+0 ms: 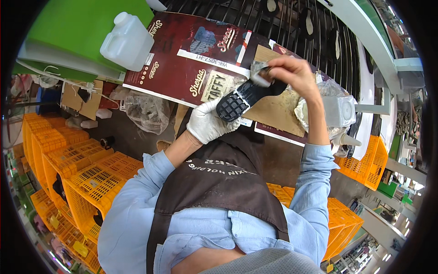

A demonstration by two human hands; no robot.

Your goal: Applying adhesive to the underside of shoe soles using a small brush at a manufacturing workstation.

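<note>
My left hand [207,124], in a white glove, grips the lower end of a black shoe sole [233,106] with a blocky tread and white marks along its edge. The sole is held at a slant over the near side of the bench. At its upper end is my bare right hand [295,76], with the fingers pinched on a small brush-like thing [261,80] with a pale tip and brown upper part. That tip is blurred and lies over the sole; I cannot tell whether it touches. Beneath the right hand lies a stained brown cardboard sheet [276,115].
Maroon printed cardboard [171,57] covers the bench, with a translucent jug [129,42] at its left. A square plastic container [338,111] and a pale nozzle [349,140] stand right. Beyond, a rack of dark rods [237,13] carries soles [308,23]. Orange crates [98,180] stack left.
</note>
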